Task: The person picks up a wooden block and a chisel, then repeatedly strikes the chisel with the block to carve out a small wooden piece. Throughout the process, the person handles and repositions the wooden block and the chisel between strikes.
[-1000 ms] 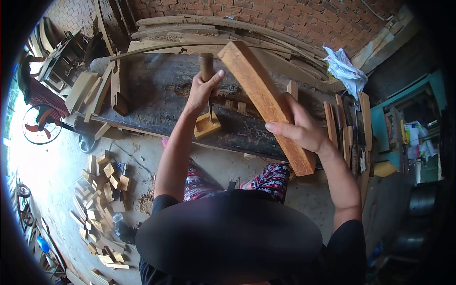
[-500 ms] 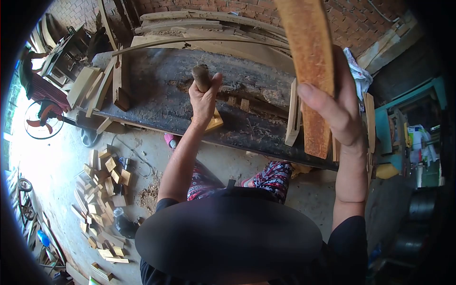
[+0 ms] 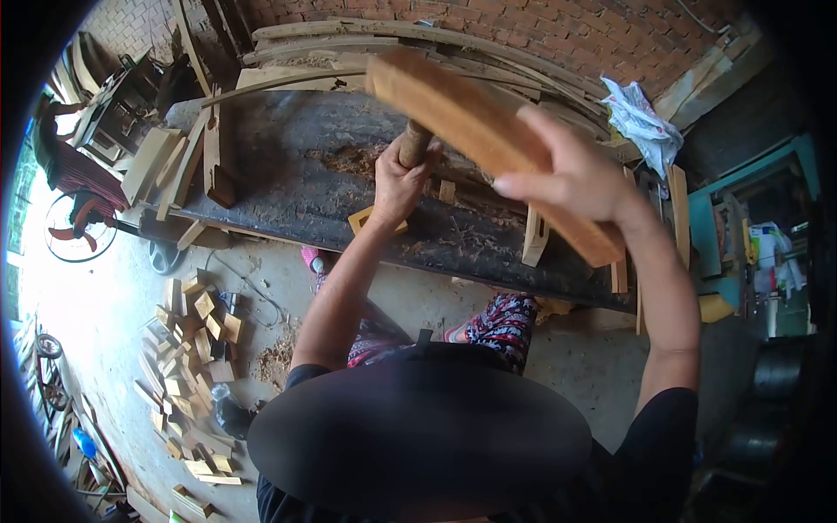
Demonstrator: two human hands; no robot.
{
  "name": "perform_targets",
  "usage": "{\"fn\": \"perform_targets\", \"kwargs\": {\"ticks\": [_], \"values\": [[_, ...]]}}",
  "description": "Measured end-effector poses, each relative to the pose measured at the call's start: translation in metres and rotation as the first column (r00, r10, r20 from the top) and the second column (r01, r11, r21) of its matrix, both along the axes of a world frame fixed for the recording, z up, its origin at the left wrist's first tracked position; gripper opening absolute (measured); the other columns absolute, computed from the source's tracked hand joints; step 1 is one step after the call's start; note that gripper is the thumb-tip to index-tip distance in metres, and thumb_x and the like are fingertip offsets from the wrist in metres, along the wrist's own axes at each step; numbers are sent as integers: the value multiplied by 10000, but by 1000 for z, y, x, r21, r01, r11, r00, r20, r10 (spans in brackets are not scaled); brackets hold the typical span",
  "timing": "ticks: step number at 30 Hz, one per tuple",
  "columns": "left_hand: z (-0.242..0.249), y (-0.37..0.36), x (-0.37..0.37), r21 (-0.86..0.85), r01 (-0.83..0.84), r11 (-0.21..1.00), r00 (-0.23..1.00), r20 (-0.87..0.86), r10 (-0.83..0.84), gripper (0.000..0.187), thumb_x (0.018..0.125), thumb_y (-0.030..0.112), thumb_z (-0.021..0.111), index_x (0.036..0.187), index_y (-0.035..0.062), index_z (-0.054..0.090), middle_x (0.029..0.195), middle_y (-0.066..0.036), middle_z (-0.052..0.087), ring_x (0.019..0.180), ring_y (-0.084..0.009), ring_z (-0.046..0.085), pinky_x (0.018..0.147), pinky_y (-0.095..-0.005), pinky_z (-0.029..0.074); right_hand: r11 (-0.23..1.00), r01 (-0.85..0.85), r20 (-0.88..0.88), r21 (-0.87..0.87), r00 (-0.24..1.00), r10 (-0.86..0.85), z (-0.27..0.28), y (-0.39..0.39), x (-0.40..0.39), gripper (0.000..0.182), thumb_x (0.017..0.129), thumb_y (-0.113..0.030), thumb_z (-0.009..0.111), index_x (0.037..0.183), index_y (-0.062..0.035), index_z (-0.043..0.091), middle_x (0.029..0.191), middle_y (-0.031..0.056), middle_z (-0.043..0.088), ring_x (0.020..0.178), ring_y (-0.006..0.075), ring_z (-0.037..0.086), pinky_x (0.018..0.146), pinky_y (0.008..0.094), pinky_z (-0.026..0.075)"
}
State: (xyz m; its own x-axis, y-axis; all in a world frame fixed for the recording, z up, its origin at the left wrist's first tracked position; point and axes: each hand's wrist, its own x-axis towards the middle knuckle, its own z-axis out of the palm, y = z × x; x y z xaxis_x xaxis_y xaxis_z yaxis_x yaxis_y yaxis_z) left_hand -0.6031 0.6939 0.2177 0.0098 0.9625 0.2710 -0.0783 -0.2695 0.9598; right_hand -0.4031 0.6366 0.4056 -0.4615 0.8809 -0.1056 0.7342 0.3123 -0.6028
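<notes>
Firmly, right hand [image 3: 580, 179] grips wood block [image 3: 453, 109] (left hand [image 3: 401, 183] clasps chisel [image 3: 414, 144]).

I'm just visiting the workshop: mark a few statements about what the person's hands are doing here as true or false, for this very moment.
1. The right hand grips a wooden plank. True.
2. The left hand is empty. False: it holds a chisel handle.
3. A small wooden block lies on the dark workbench by the left hand. True.
4. The wall behind is painted white. False: it is a red brick wall.
5. Cut wood pieces lie piled on the floor. True.
</notes>
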Motion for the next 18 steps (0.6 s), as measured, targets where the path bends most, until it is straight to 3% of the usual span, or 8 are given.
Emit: {"fn": "perform_targets", "kwargs": {"ticks": [2, 4, 6, 8, 12, 14, 16, 18], "values": [[-4, 5, 1, 24, -24, 999, 996, -86, 26, 293, 872, 269, 742, 835, 40, 564, 701, 51, 514, 670, -45, 444, 616, -241, 428, 990, 3, -357, 144, 933, 49, 13, -2, 1, 628, 798, -404, 750, 1214, 5, 517, 1026, 133, 632, 910, 222, 635, 818, 356, 531], [-3, 8, 1, -35, 29, 999, 997, -65, -31, 278, 872, 260, 746, 844, 44, 573, 712, 53, 529, 671, -43, 445, 612, -233, 419, 939, 35, -581, 343, 793, 183, 27, -4, -12, 613, 805, -399, 738, 1216, 2, 521, 1059, 139, 603, 917, 216, 622, 789, 328, 541], [-3, 15, -1, -68, 47, 997, 996, -77, -53, 267, 873, 250, 744, 849, 43, 577, 723, 51, 545, 676, -41, 452, 616, -231, 419, 967, 16, -533, 254, 837, 126, 15, 1, -16, 712, 803, -420, 724, 1304, 19, 471, 1168, 213, 561, 1032, 255, 597, 874, 409, 532], [-6, 18, -1, -98, 58, 993, 993, -93, -68, 256, 875, 241, 743, 853, 43, 582, 734, 49, 560, 681, -38, 460, 619, -229, 419, 972, 57, -11, 226, 998, -56, -38, 14, 1, 770, 775, -453, 737, 1311, 28, 465, 1246, 259, 542, 1095, 282, 592, 910, 455, 510], [0, 13, 6, -112, 95, 989, 995, -10, -96, 217, 873, 227, 742, 896, 44, 628, 744, 49, 576, 681, -41, 485, 616, -228, 420, 1000, 14, 48, 15, 999, -15, 0, 23, 13, 781, 759, -478, 750, 1298, 15, 474, 1240, 243, 572, 1071, 294, 626, 937, 414, 516], [1, 6, 0, -115, 174, 978, 970, -149, -190, 206, 870, 230, 743, 897, 48, 649, 740, 50, 571, 677, -46, 489, 613, -243, 423, 998, 36, -230, 52, 973, -23, 15, 9, 8, 763, 782, -474, 728, 1315, 0, 457, 1189, 202, 600, 1026, 280, 640, 875, 398, 541], [2, -5, -4, -122, 238, 963, 955, -149, -255, 202, 869, 236, 743, 869, 56, 652, 729, 57, 558, 676, -50, 480, 614, -260, 422, 921, 69, -472, 384, 872, 132, 20, -8, -7, 546, 856, -332, 703, 1228, -3, 475, 998, 94, 575, 928, 151, 607, 791, 309, 517], [-3, -6, -12, -74, 400, 914, 912, -69, -405, 196, 863, 232, 753, 851, 62, 656, 738, 55, 568, 691, -52, 493, 630, -253, 421, 937, 169, -524, 305, 852, 18, -6, -22, -14, 657, 837, -384, 703, 1294, -1, 428, 1109, 184, 600, 958, 252, 639, 804, 418, 561]]}}
